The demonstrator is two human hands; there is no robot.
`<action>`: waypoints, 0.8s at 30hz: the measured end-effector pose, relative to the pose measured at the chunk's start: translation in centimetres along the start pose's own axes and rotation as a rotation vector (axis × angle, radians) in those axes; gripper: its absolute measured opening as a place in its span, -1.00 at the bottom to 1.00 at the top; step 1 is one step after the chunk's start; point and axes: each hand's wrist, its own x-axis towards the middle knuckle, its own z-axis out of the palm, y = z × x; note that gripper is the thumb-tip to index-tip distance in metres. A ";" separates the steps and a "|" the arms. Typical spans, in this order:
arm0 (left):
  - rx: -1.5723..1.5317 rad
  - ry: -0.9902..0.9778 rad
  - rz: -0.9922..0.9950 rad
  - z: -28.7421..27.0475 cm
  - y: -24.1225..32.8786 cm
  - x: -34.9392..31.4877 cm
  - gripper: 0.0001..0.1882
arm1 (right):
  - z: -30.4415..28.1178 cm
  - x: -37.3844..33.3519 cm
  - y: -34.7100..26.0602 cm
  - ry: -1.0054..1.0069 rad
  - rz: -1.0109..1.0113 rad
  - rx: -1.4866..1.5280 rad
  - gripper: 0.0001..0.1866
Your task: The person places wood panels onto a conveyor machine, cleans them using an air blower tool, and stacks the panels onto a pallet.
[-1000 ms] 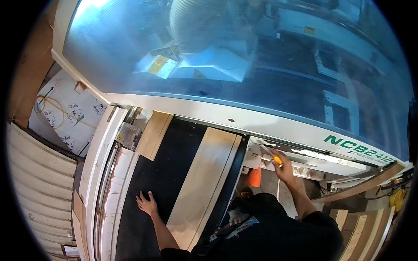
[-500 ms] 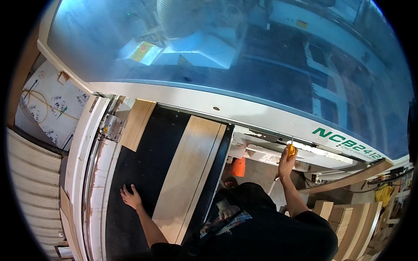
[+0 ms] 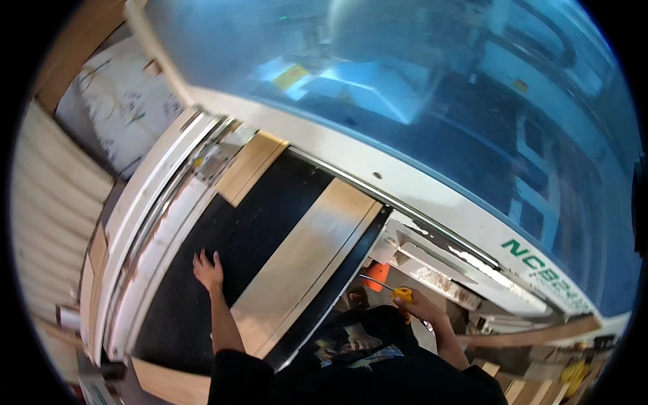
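My left hand point(image 3: 208, 271) is over the dark machine bed point(image 3: 260, 216), its fingers spread and nothing in them. Whether it touches the bed I cannot tell. To its right a long light wooden board point(image 3: 307, 260) lies lengthwise on the bed, with a groove line along its right side. A shorter wooden board point(image 3: 253, 165) sits at the far left of the bed. My right hand point(image 3: 422, 307) is closed around a yellow air blow gun point(image 3: 403, 295), low beside my body. Its thin metal nozzle points left toward the bed's right edge.
The machine's white-framed blue transparent cover point(image 3: 418, 88) spans the far side. A metal rail point(image 3: 179, 182) runs along the bed's left. On the floor to the right stands an orange object point(image 3: 378, 275). A curved wooden strip point(image 3: 533, 337) and stacked boards point(image 3: 533, 391) lie at the right.
My right hand has come down and left, nearer my body, with the blow gun swung from pointing away to pointing left. My left hand stays over the bed. The view has turned.
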 end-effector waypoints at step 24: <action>-0.990 -0.774 -0.078 -16.2 11.3 -39.5 -0.60 | 4.7 1.7 -2.0 -0.709 0.291 -0.964 -0.41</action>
